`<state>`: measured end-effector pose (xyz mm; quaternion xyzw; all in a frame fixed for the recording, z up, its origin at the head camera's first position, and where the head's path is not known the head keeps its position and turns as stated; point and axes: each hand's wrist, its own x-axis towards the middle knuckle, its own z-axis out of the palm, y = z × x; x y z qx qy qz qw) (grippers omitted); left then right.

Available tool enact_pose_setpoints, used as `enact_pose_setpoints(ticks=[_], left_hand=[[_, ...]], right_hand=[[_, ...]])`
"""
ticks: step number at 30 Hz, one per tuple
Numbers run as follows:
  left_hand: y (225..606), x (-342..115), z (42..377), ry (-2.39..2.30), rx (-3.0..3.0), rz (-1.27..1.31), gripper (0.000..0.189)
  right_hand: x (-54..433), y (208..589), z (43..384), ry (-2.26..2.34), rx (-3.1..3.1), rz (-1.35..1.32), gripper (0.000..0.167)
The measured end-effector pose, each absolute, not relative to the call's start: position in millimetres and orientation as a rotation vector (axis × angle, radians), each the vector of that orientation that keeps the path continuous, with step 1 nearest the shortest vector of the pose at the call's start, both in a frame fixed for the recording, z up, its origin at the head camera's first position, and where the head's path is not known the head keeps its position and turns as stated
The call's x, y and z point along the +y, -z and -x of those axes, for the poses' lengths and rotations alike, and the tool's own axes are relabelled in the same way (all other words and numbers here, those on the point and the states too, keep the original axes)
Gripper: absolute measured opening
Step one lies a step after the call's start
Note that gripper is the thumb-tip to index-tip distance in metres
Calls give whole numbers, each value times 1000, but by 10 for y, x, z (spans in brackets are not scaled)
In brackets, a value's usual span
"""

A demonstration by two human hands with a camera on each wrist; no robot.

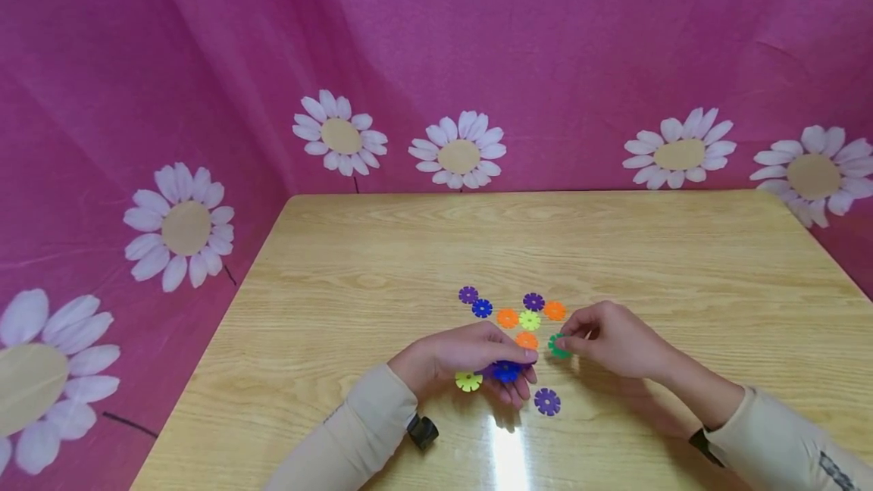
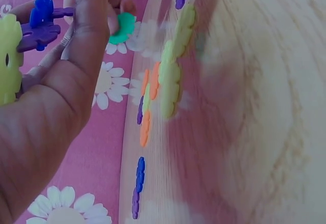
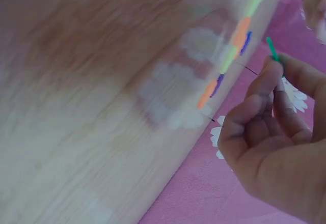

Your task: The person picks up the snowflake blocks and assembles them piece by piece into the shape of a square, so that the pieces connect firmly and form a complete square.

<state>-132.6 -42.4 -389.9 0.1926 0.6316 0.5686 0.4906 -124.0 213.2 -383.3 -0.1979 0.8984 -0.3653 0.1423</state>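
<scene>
My left hand (image 1: pixel 477 354) holds a small cluster of notched plastic discs slotted together. In the left wrist view the cluster shows a yellow disc (image 2: pixel 7 58), a purple disc (image 2: pixel 41 35) and a blue disc (image 2: pixel 42 10), set at angles to each other. The thumb lies along the top, and the fingers curl under the cluster. To the right, my right hand (image 1: pixel 617 339) pinches a green disc (image 1: pixel 559 345) between thumb and fingertips. The green disc is raised off the table, a short gap from the cluster, and appears edge-on in the right wrist view.
Loose discs lie flat on the wooden table (image 1: pixel 355 271): orange (image 1: pixel 555 311), yellow (image 1: pixel 530 320), blue (image 1: pixel 482 308) and purple ones (image 1: pixel 534 301) beyond the hands. Another purple disc (image 1: pixel 547 401) lies nearer. A pink curtain (image 1: pixel 559 59) with daisies borders the table.
</scene>
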Motion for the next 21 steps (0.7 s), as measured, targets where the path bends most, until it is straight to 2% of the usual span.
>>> enact_pose_setpoints(ticks=[12,21], left_hand=[[3902,-405,1327,-1376,1526,-489,48],[3911,-386,1319,-1390,1523,-491,49]], right_hand=[[2180,3774,1197,1294,2299,382,28],[2197,3744,1144,1458,2059,368,31]])
